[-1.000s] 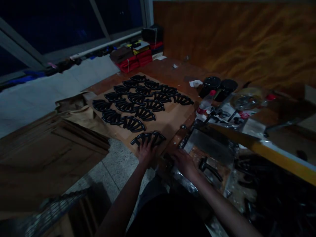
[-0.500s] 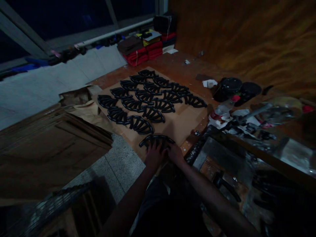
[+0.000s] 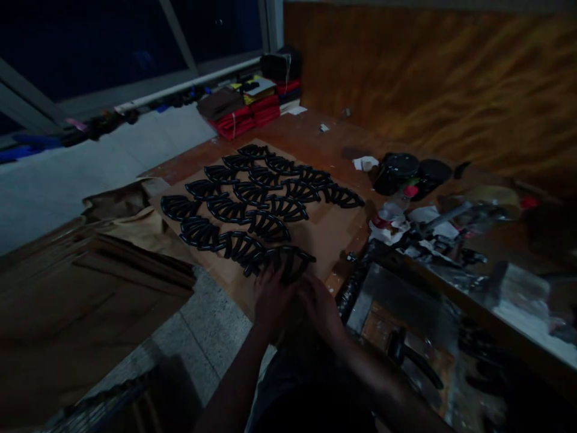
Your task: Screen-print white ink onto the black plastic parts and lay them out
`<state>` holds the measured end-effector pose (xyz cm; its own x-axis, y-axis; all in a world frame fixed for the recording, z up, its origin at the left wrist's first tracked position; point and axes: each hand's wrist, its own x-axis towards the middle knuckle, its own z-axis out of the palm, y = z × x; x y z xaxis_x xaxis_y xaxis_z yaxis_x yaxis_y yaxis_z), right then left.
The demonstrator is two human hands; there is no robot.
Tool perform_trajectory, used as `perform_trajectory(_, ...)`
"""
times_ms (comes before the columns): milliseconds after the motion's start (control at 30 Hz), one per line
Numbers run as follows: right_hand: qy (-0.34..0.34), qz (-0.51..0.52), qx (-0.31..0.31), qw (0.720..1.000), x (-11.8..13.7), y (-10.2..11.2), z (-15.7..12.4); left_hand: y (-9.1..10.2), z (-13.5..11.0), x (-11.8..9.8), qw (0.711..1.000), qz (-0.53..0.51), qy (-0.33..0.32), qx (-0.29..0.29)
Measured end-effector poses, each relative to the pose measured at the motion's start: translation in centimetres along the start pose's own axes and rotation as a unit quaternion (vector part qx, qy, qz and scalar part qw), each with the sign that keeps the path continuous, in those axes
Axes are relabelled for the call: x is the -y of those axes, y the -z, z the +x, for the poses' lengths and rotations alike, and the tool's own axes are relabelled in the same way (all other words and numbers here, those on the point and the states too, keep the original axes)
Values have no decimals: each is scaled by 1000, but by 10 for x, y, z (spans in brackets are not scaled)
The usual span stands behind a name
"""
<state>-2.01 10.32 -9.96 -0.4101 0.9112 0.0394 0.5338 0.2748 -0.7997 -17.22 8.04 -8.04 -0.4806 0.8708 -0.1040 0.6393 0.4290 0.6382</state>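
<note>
A black, glossy fan-shaped slatted piece sits at the near edge of the cardboard sheet, its left end against the neighbouring piece. My left hand is closed on its near left side, fingertips among the slats. At its near right edge my right hand has curled fingers against it; dim light hides exactly how they grip. Several like pieces lie in slanting rows across the cardboard beyond my hands.
Stacked brown cardboard lies at the left. On the right are a shallow tray with a black-handled tool, a clear bottle and dark tubs. Folded red cloth is piled at the back.
The slatted piece has moved left against the row, both hands staying with it. My left hand has shifted lower on it. The camera view has tilted up and turned slightly right.
</note>
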Motion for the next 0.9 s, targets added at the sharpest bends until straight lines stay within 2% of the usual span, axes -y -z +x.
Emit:
perform_trajectory(67, -11, 5, -20, 1000, -4, 8, 0, 12, 26, -13, 983, -184, 13, 6)
perform_trajectory(167, -44, -55, 18, 997, -14, 11, 4, 22, 65, -37, 896, -437, -27, 73)
perform_trajectory(233, -48, -99, 71, 991, -20, 9, 8, 21, 87, -52, 846, -518, -64, 111)
perform_trajectory(300, -47, -131, 121, 983, -22, 4, 11, 15, 103, -64, 830, -537, -77, 131)
perform_trajectory(467, -75, -182, 179, 964, -24, -9, 15, -15, 132, -80, 838, -508, -91, 175)
perform_trajectory(667, -101, -185, 233, 949, -32, -19, 19, -53, 171, -89, 803, -531, -113, 245)
perform_trajectory(733, -110, -182, 238, 948, -35, -21, 19, -68, 188, -93, 802, -519, -127, 265)
perform_trajectory(767, -113, -180, 239, 947, -36, -23, 18, -75, 197, -96, 815, -494, -138, 270)
perform_trajectory(833, -111, -176, 235, 950, -37, -24, 19, -92, 212, -105, 869, -381, -170, 263)
perform_trajectory(900, -110, -170, 236, 950, -37, -25, 19, -108, 222, -115, 926, -176, -229, 244)
